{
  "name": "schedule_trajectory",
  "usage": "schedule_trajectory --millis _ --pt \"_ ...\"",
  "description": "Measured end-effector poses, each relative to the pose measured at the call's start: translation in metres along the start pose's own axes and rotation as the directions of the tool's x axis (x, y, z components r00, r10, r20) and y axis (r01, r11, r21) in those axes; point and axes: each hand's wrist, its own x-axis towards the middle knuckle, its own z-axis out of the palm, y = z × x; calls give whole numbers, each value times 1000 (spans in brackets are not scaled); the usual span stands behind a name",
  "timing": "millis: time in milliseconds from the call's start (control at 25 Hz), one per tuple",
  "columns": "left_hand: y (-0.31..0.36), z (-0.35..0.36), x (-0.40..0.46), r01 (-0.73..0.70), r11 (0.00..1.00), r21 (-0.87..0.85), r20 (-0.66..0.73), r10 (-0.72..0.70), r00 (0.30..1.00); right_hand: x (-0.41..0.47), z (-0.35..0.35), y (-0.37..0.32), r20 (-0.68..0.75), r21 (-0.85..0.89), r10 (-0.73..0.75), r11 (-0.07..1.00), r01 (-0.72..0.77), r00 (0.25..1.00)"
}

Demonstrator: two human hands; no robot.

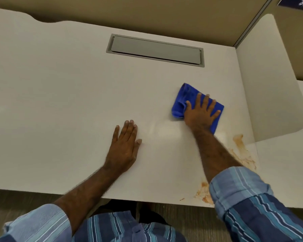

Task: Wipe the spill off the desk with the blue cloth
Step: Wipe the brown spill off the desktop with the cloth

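Observation:
A folded blue cloth (184,98) lies on the white desk (59,102), right of centre. My right hand (201,112) presses flat on it with fingers spread and straight. An orange-brown spill (241,151) smears the desk near its right edge, below and right of the cloth, and a second patch of the spill (204,193) sits by the front edge, partly hidden by my right sleeve. A damp sheen shows on the desk just left of my right wrist. My left hand (125,145) rests flat on the desk, fingers straight, left of the cloth.
A grey cable-tray lid (155,49) is set into the desk at the back. A white side divider (269,81) stands at the desk's right edge. A beige partition wall (147,13) runs behind. The desk's front edge is close to my body.

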Motion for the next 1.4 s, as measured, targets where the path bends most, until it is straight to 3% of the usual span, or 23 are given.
schedule_trajectory --millis 160,400,800,1000,1240,1400 --pt "-14 -7 25 -119 993 8 53 119 991 1 -4 13 38 -24 17 1000 -16 999" --pt "-13 -16 90 -93 994 -52 32 94 995 -42 12 -11 12 -115 -113 987 114 994" --pt "34 9 114 -110 993 -52 102 115 988 -216 45 25 -45 -125 -278 955 271 960" --pt "55 20 85 -43 996 -72 -36 41 999 -143 28 56 -81 -126 -367 926 356 926" --pt "60 32 44 24 995 96 -101 -14 995 25 -27 143 -75 -59 -115 992 110 991" --pt "59 39 41 70 995 78 -137 -59 989 16 -27 127 -20 -73 -155 986 153 988"
